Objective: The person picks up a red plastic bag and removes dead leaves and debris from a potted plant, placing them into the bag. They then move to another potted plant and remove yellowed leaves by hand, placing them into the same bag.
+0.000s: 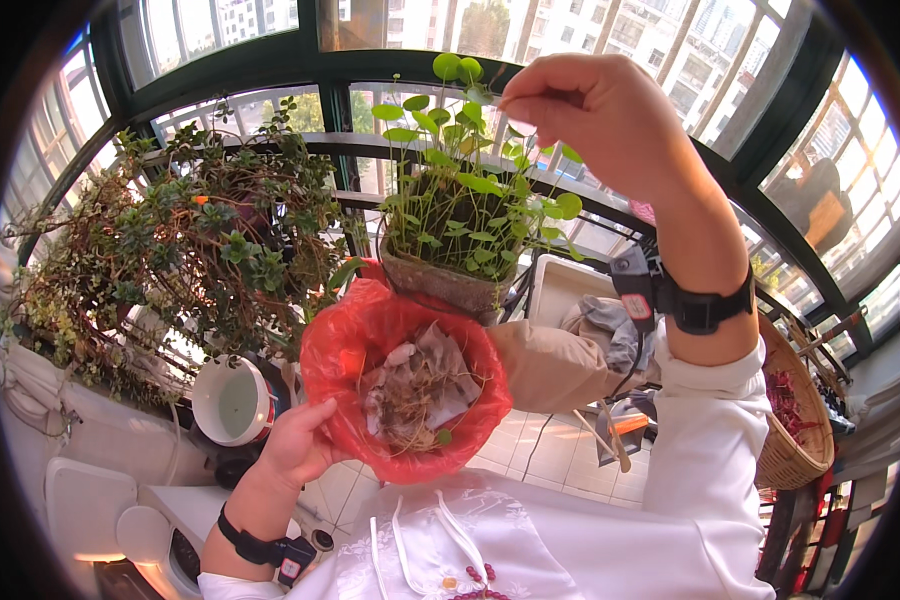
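My left hand (300, 444) grips the near left rim of a bin lined with a red plastic bag (322, 337). Crumpled tissue (439, 367), dry stems and roots (409, 420) and a small round green leaf (443, 437) lie inside it. Above and beyond the bin, my right hand (596, 120) is raised beside the upper leaves of a potted pennywort (480, 184). Its thumb and forefinger pinch together on what looks like a thin dry stem, though most of that is hidden by the fingers. The plant's weathered rectangular pot (450, 281) stands just behind the bag.
Trailing potted plants (195, 225) crowd the left side. A white bucket of water (232, 401) is below them. Right of the bin are a white basin (570, 281), a dustpan (622, 435) and a wicker basket of dried red peppers (795, 427). Barred windows and a railing (607, 199) enclose the balcony.
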### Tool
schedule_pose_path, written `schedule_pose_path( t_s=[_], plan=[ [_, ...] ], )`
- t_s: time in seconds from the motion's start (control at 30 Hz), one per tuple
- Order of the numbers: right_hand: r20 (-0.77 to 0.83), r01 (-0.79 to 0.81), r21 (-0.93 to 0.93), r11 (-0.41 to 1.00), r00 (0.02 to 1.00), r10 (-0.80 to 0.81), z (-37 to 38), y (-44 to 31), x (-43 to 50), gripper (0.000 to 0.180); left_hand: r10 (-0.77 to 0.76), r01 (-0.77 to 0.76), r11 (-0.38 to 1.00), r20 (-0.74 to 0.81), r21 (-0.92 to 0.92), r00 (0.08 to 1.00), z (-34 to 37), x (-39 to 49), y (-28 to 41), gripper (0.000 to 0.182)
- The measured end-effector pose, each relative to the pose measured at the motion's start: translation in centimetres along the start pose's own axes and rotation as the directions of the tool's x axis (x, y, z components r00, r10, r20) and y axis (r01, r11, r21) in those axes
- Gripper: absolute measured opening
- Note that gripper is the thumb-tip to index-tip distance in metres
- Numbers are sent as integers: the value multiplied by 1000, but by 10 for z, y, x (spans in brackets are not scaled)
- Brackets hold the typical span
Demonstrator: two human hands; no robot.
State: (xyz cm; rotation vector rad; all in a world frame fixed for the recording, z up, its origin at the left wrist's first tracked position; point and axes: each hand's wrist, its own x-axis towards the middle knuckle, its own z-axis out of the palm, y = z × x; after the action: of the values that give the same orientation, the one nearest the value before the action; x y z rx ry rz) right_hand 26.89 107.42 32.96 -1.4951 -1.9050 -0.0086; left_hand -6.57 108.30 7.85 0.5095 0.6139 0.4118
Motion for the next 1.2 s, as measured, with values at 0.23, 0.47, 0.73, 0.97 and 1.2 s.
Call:
schedule_pose_path(
  t_s=[0.23,0.47,0.73,0.97,1.2],
  plan=[
    [408,351,150,924,830,-381,88,-43,-67,9,-11,11,1000,-22,-1,1000,5,-1,3,41],
    [239,317,98,943,912,-332,86,-32,-101,25,23,-23,997,2,-72,1000,3,1,-1,37],
    [172,66,406,911,974,-147,98,-23,-190,19,29,-29,999,-7,-29,1000,-8,5,0,38],
    [632,-777,-14,630,481,608,131,35,-323,37,39,-41,998,-33,-43,999,-18,5,6,39],
    [-17,-913,325,246,255,967,194,70,-368,49,24,-24,1000,32,-10,999,-25,1,16,44]
  ],
)
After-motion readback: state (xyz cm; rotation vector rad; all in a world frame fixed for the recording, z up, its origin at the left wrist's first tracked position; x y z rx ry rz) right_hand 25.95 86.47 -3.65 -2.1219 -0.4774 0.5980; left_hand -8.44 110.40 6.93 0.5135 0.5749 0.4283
